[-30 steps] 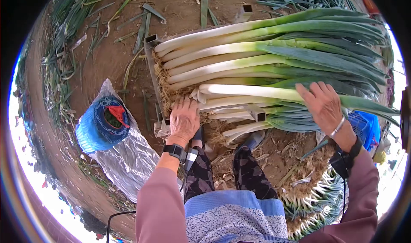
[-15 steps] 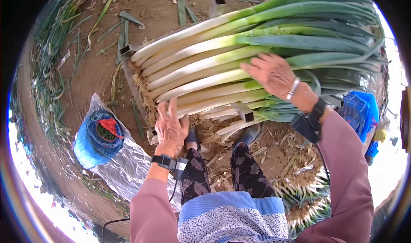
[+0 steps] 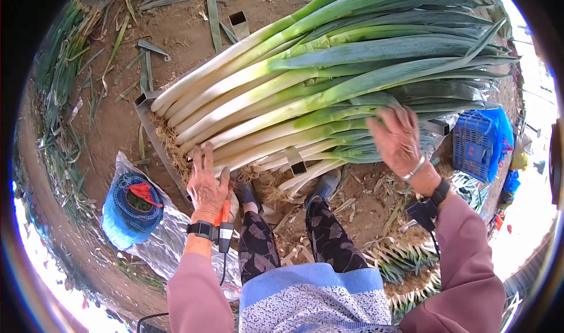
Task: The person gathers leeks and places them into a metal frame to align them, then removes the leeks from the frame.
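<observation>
A thick layer of large green onions [image 3: 252,101] lies across a metal rack [image 3: 157,134], with white stems and roots to the left and green leaves to the right. My left hand [image 3: 207,187] rests at the near root end, fingers outstretched against the white stems and gripping nothing. Over the near edge of the leaves is my right hand [image 3: 398,140], its fingers apart and slightly bent. The fingertips touch or nearly touch the leaves; contact cannot be made out exactly. Several thinner green onions [image 3: 317,170] lie lower, close to my feet.
Square metal posts [image 3: 239,24] stick up around the pile. On the left, a blue bag-wrapped container [image 3: 130,215] stands by silvery sheeting [image 3: 176,248]. A blue crate [image 3: 472,148] is at the right. Bundles of small green onions [image 3: 405,262] lie near my legs.
My right hand has moved off the middle of the pile to the near edge of the leaves. My left hand stays at the root end. The whole view has shifted slightly.
</observation>
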Tool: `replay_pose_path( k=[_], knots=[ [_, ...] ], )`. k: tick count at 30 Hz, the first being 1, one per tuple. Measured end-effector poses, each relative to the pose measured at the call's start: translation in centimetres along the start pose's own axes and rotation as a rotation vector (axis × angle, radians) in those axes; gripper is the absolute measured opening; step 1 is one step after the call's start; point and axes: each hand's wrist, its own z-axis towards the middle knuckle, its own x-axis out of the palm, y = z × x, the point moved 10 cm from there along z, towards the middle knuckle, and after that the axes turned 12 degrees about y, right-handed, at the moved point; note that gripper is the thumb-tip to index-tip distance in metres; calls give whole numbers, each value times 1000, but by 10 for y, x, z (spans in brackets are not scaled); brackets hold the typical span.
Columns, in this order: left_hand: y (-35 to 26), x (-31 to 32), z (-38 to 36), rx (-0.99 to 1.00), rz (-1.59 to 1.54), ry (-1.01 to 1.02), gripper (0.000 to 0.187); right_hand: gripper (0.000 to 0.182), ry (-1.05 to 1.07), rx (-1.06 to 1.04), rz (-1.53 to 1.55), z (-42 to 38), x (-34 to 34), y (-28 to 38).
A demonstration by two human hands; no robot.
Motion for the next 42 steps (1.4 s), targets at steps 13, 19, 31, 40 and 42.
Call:
replay_pose_path(
  k=[13,19,31,40,42],
  knots=[
    [-1,-2,0,11,5,-8,75,36,131,376,-608,-40,-83,-163],
    [-1,0,0,50,6,-31,75,41,-175,-45,-127,36,-84,5],
    [-4,-3,-3,57,-43,-60,77,27,-111,-220,-147,108,-21,46],
    [-4,-4,-3,76,-30,-51,72,24,-56,-80,-11,94,14,38],
    [-2,2,1,37,26,17,72,24,-75,-104,-18,95,16,35]
  ],
)
